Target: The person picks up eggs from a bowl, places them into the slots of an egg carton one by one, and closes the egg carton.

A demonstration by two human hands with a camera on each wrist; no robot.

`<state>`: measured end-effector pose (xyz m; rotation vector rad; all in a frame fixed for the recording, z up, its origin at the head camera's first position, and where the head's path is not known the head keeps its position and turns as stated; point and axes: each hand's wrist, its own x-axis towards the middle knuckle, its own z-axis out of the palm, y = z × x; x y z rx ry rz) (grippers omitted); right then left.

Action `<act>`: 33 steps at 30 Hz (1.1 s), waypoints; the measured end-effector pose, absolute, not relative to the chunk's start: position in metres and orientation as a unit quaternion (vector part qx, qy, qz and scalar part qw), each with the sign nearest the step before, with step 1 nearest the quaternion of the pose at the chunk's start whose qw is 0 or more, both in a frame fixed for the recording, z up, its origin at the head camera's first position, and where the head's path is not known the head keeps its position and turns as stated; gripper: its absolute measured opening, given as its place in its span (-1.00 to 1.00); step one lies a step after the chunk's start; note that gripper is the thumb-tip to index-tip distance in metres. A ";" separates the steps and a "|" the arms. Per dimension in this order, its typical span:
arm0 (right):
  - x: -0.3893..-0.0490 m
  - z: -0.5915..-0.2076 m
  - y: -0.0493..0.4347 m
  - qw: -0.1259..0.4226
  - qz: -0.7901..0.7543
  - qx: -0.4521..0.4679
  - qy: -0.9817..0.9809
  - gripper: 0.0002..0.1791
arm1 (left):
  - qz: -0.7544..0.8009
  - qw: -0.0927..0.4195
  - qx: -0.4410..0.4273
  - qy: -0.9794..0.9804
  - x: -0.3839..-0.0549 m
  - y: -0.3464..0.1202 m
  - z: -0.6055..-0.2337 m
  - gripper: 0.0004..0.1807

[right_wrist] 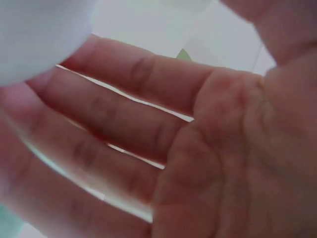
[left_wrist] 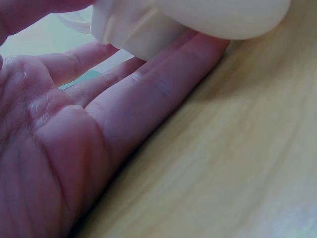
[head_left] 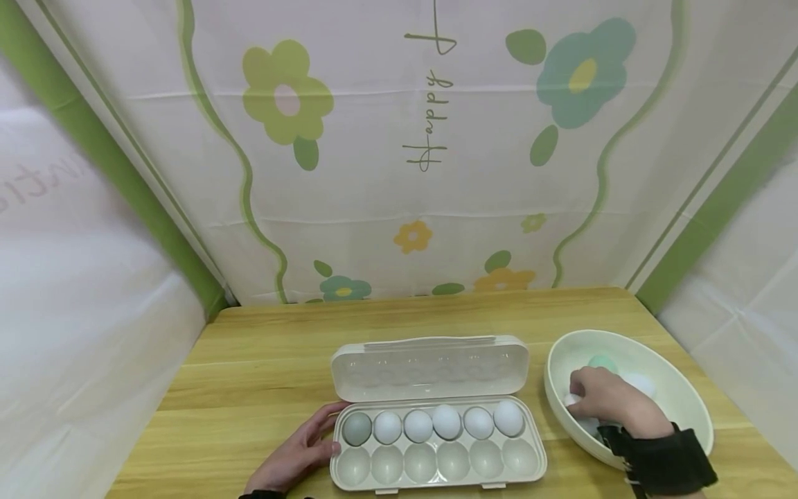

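An open cream egg box (head_left: 438, 443) stands on the table with its lid (head_left: 430, 371) tipped back. Its far row holds a grey-green egg (head_left: 357, 429) at the left end and several white eggs (head_left: 418, 425); the near row's cups are bare. My left hand (head_left: 302, 447) holds the box's left end, thumb at the rim and fingers along the side and under the edge, as the left wrist view shows. Inside the cream bowl (head_left: 682, 388) at the right, my right hand (head_left: 614, 400) grips a white egg (right_wrist: 39, 37) at its fingertips.
A pale green egg (head_left: 603, 363) and another white egg (head_left: 641, 383) lie in the bowl around the right hand. The wooden table (head_left: 268, 360) is enclosed by a flowered cloth (head_left: 374, 173) behind and white cloth at both sides.
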<state>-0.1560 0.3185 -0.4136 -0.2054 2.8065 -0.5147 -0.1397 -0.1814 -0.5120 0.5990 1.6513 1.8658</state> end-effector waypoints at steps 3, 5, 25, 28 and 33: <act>-0.157 -0.413 0.320 0.117 -0.172 -0.087 0.974 -0.79 | 0.699 0.284 0.229 0.615 -0.140 -0.181 -0.512 -0.42; -0.157 -0.412 0.320 0.094 -0.167 -0.100 0.976 -0.77 | 0.698 0.283 0.228 0.617 -0.140 -0.181 -0.513 -0.42; -0.122 -0.363 0.307 -0.175 -0.125 -0.154 0.964 -0.63 | 0.696 0.286 0.224 0.619 -0.140 -0.182 -0.512 -0.41; -0.115 -0.359 0.305 -0.216 -0.109 -0.167 0.956 -0.61 | 0.697 0.287 0.223 0.618 -0.139 -0.182 -0.512 -0.42; -0.102 -0.351 0.300 -0.257 -0.099 -0.171 0.946 -0.56 | 0.696 0.288 0.221 0.620 -0.140 -0.183 -0.512 -0.42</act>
